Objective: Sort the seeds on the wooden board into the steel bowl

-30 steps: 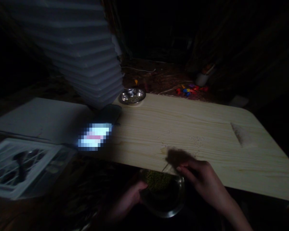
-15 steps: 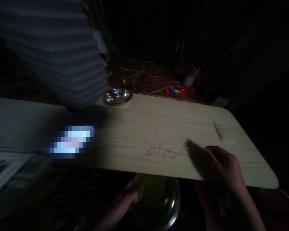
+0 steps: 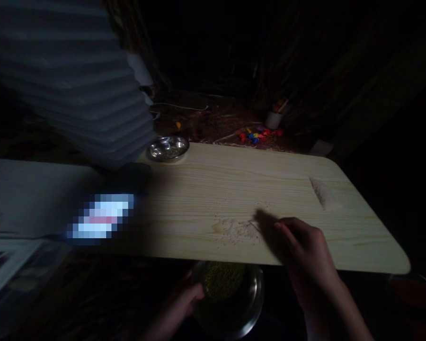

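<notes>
My left hand (image 3: 182, 303) grips the rim of a steel bowl (image 3: 250, 308) held just below the near edge of a pale wooden table (image 3: 234, 189). The bowl holds a heap of small green grains (image 3: 223, 280). My right hand (image 3: 305, 251) rests on the tabletop near the front edge, fingers together and stretched flat, pointing left. Its fingertips sit beside a thin scatter of pale bits (image 3: 237, 229) on the wood. Nothing shows in that hand.
A small steel dish (image 3: 168, 148) with a few grains stands at the table's far left corner. A lit phone (image 3: 101, 215) lies to the left. A pleated white shape (image 3: 74, 80) hangs above. Colourful small pieces (image 3: 257, 135) and a white cup (image 3: 272, 119) lie on the dark floor behind.
My right hand went from over the bowl out to the right on the table, then came back left toward the scattered bits. The bowl and my left hand stayed below the edge.
</notes>
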Demonstrator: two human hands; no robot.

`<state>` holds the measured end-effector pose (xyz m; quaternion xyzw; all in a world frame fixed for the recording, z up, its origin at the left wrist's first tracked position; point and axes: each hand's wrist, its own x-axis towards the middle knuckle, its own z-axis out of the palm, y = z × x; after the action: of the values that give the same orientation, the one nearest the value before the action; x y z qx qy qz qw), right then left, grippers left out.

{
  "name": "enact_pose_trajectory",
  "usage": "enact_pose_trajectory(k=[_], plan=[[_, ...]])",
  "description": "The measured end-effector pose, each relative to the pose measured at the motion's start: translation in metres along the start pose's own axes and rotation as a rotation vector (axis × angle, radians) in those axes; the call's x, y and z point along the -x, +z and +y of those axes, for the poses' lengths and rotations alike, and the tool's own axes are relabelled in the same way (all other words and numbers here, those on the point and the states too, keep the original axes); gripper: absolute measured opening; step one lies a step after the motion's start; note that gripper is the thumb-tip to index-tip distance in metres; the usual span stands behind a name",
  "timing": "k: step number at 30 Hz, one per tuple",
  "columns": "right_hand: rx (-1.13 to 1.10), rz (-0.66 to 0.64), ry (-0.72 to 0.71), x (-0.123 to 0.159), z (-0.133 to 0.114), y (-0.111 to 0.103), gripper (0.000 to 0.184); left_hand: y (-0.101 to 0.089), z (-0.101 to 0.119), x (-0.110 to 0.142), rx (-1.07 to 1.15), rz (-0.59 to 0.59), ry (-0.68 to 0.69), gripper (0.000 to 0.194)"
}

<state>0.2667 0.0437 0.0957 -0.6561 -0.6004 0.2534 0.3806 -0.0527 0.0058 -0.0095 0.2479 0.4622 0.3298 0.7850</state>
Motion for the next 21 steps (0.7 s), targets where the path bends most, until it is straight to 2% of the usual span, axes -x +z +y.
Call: enact_pose_trajectory(k=[3, 6, 8, 11, 14, 21], plan=[[0.019, -0.113, -0.045, 0.003, -0.018, 0.008, 0.025, -0.003, -0.006, 0.000, -0.048, 0.048, 0.000, 0.014], [0.039, -0.268, -0.165, 0.005, -0.040, 0.032, 0.023, 0.003, -0.006, 0.000, -0.075, 0.042, 0.001, 0.025], [0.079, -0.314, -0.244, 0.003, -0.050, 0.051, 0.023, 0.009, 0.001, 0.001, -0.083, 0.033, -0.015, 0.032], [0.147, -0.358, -0.336, -0.007, -0.057, 0.070, 0.024, 0.017, 0.018, 0.004, -0.028, -0.025, -0.045, 0.031], [0.154, -0.351, -0.351, -0.023, -0.056, 0.069, 0.024, 0.021, 0.032, 0.006, 0.002, -0.092, -0.040, 0.030], [0.246, -0.150, -0.217, -0.056, -0.034, 0.042, 0.028, 0.023, 0.041, 0.008, 0.050, -0.179, -0.013, 0.029]])
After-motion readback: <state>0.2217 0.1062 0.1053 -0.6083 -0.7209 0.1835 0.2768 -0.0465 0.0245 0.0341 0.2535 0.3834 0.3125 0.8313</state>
